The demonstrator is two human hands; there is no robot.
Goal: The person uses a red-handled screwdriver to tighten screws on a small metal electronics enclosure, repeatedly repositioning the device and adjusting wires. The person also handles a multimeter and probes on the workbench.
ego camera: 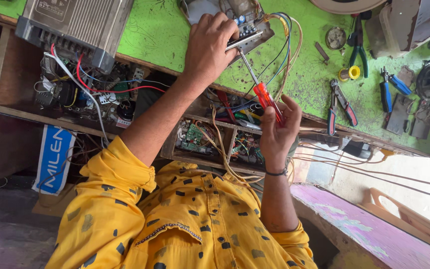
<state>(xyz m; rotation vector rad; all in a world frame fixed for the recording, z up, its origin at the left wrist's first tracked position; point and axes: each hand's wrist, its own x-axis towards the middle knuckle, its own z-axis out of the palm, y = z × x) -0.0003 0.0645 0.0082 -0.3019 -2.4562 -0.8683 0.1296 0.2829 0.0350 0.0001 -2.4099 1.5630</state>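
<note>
Your yellow shirt (185, 224), dotted with dark flecks, fills the bottom of the view at six o'clock, and both bare forearms reach up from it toward a bright green workbench (160, 30). At three o'clock from the middle, your right hand (277, 130) is clenched around the red see-through handle of a screwdriver (264, 97); a dark band sits on that wrist. From the handle the thin metal shaft slants up toward eleven o'clock, and its tip meets the edge of an open electronic unit (247, 35) lying on the bench at twelve o'clock. Your left hand (209, 45) lies over that unit, fingers curled down on it, grasping its near edge just beside the screwdriver tip. A bundle of coloured wires (284, 47), blue, black, yellow and cream, loops out of the unit toward two o'clock and falls back over the bench edge. At ten o'clock a ribbed grey metal box (75, 25) rests on the bench. Below the bench edge, an open wooden drawer (210, 139) at the centre holds green circuit boards and tangled wire. Far out at three o'clock, blue-handled pliers (389, 89) and red-and-blue pliers (342, 104) lie on the green surface, with a small yellow roll of tape (354, 72) near them.
</note>
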